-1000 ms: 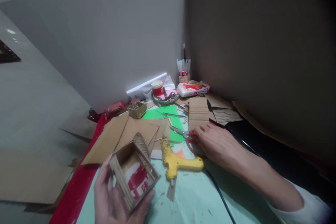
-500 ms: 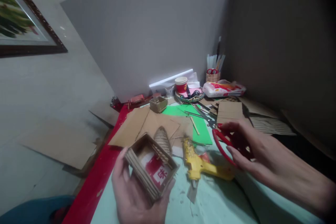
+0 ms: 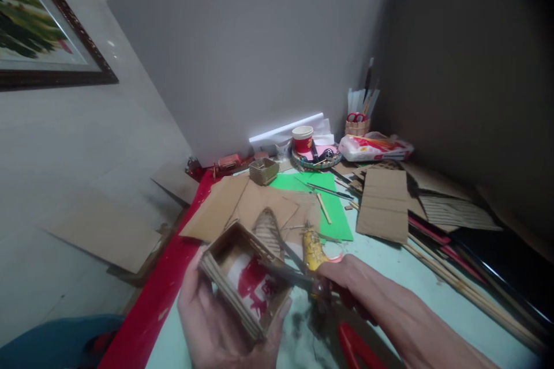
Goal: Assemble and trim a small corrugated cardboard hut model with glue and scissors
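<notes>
In my left hand (image 3: 220, 328) rests a small open cardboard box (image 3: 231, 291), tilted so its red and white printed inside shows. My right hand (image 3: 367, 294) is closed round a pair of red-handled scissors (image 3: 357, 349), blurred by motion. Their blades are apart and point left, one of them over the box's right rim; I cannot tell whether it touches. Partly hidden behind the scissors and my right hand lies a yellow glue gun (image 3: 312, 249). A ribbed oval piece (image 3: 267, 233) shows just behind the box.
Brown cardboard sheets (image 3: 216, 207) and green paper (image 3: 340, 216) cover the middle of the table. A small woven-looking box (image 3: 264, 171), a red paper cup (image 3: 302, 141) and a tissue pack (image 3: 375, 147) stand at the back. Thin sticks (image 3: 467, 294) lie at the right.
My right hand has brought the scissors left and down from the right side of the table to the box, blades now open. The left hand still holds the box in nearly the same place.
</notes>
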`<state>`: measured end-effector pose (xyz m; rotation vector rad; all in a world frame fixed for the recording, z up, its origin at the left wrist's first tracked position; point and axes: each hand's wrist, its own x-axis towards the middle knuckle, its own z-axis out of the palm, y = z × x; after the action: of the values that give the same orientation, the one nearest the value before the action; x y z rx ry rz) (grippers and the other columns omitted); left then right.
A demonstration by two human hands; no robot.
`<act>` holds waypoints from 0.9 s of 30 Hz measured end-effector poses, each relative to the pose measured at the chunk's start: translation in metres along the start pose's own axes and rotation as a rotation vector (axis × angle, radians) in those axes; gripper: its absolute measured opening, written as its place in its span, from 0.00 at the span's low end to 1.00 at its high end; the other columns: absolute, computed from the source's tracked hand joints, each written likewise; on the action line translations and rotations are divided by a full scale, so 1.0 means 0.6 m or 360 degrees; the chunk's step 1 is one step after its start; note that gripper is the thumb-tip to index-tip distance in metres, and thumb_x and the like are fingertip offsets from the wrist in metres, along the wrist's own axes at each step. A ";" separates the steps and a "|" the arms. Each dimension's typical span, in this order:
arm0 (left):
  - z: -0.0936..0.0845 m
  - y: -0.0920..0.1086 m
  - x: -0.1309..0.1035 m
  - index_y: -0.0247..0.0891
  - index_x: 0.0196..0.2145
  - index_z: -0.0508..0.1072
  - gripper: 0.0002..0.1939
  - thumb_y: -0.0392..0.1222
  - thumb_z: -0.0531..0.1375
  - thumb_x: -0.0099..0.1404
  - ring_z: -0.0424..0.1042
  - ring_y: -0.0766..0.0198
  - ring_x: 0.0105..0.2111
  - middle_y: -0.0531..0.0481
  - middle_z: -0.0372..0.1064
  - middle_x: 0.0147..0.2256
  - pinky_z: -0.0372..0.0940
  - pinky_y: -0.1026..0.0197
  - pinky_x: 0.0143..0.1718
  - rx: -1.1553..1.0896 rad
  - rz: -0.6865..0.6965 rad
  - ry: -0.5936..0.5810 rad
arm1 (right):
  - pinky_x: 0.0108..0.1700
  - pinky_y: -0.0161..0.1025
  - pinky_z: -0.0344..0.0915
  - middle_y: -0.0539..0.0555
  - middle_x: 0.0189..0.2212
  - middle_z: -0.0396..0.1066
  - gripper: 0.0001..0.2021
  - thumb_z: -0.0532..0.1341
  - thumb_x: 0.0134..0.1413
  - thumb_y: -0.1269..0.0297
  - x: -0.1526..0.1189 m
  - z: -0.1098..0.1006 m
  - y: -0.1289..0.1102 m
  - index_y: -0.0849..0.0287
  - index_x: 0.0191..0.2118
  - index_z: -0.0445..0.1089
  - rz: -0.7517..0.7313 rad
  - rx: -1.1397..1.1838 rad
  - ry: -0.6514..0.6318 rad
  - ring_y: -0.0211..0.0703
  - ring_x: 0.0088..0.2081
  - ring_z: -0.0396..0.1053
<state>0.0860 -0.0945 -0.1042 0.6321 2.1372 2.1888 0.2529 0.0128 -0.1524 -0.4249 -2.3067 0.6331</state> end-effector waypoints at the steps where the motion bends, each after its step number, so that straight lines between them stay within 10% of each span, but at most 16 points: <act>1: -0.001 -0.004 0.001 0.42 0.65 0.60 0.53 0.36 0.75 0.42 0.59 0.36 0.67 0.36 0.59 0.67 0.79 0.60 0.41 0.0018 0.0026 0.0004 | 0.42 0.45 0.76 0.62 0.50 0.76 0.38 0.66 0.54 0.39 0.002 0.001 -0.002 0.50 0.66 0.65 -0.0009 0.0004 0.0006 0.65 0.49 0.75; 8: -0.007 -0.024 0.008 0.49 0.65 0.62 0.51 0.36 0.76 0.46 0.59 0.39 0.67 0.44 0.65 0.63 0.62 0.44 0.66 -0.0009 0.0189 -0.0030 | 0.25 0.36 0.64 0.55 0.36 0.73 0.29 0.61 0.57 0.38 0.017 -0.002 -0.019 0.51 0.58 0.69 -0.0014 -0.0040 -0.0030 0.47 0.29 0.70; 27: -0.010 -0.023 0.012 0.56 0.60 0.67 0.51 0.40 0.79 0.40 0.69 0.34 0.60 0.51 0.71 0.58 0.71 0.37 0.59 0.0064 0.0242 -0.0015 | 0.28 0.36 0.68 0.56 0.35 0.72 0.26 0.61 0.60 0.50 0.027 -0.014 -0.024 0.52 0.61 0.67 -0.0089 0.0089 -0.0056 0.48 0.31 0.72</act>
<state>0.0742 -0.0971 -0.1156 0.8321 2.2025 2.2142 0.2454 0.0109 -0.1303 -0.3240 -2.3200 0.6806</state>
